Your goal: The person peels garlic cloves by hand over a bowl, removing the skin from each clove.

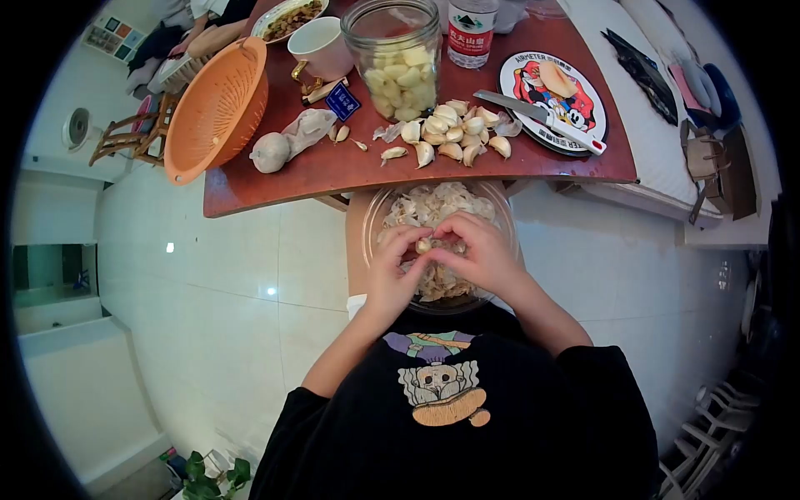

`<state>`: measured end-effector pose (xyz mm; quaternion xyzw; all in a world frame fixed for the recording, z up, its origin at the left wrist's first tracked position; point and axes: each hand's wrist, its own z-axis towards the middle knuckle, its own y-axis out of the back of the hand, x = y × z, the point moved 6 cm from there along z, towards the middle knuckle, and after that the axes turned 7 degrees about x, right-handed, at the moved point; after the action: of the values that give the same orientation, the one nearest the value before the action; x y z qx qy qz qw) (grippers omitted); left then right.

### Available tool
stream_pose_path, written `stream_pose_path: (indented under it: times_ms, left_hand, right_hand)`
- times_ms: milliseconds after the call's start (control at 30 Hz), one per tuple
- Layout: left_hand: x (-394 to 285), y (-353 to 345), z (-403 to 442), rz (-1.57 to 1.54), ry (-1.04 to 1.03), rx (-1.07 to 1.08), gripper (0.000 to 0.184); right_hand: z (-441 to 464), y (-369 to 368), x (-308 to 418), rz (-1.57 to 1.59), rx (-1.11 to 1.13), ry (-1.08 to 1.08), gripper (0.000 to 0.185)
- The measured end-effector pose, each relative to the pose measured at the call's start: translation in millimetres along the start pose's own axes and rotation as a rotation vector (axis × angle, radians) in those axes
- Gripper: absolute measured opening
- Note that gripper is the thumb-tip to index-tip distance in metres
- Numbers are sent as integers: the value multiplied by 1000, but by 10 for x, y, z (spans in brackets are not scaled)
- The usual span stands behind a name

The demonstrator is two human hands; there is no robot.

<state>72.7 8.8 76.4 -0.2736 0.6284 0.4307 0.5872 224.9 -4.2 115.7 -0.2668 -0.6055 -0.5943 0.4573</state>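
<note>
- Here, the left hand [393,265] and the right hand [483,262] meet over a clear round bowl [371,229], thumbs and forefingers pinching a small garlic clove [424,246] between them; the remaining fingers are curled, partly hidden.
- Papery garlic skins [443,201] fill the bowl beneath the clove.
- Just beyond it, on the red-brown table [275,190], lies a pile of unpeeled garlic cloves [451,132].
- Directly behind that pile stands a glass jar [393,32] holding peeled garlic cloves [403,83].
- Right of the pile, a white-handled knife [575,135] rests across a cartoon-printed plate [597,93].
- To the left are a garlic bulb [271,153], an orange colander [221,108] and a white mug [327,54] with a gold handle.
</note>
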Motion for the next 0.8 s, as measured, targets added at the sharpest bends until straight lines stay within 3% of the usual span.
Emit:
stream_pose_path:
  times_ms: [67,367,800]
  left_hand:
    - [-79,-23,-6,16,19,-3,37]
    - [111,-47,-43,-558,102,-27,31]
    - [123,37,-24,-764,265,-10,37]
  right_hand:
    - [0,-26,-24,74,10,-43,20]
    - [-58,-37,-128,147,-43,-144,14]
    - [-129,85,-217,22,-74,-130,12]
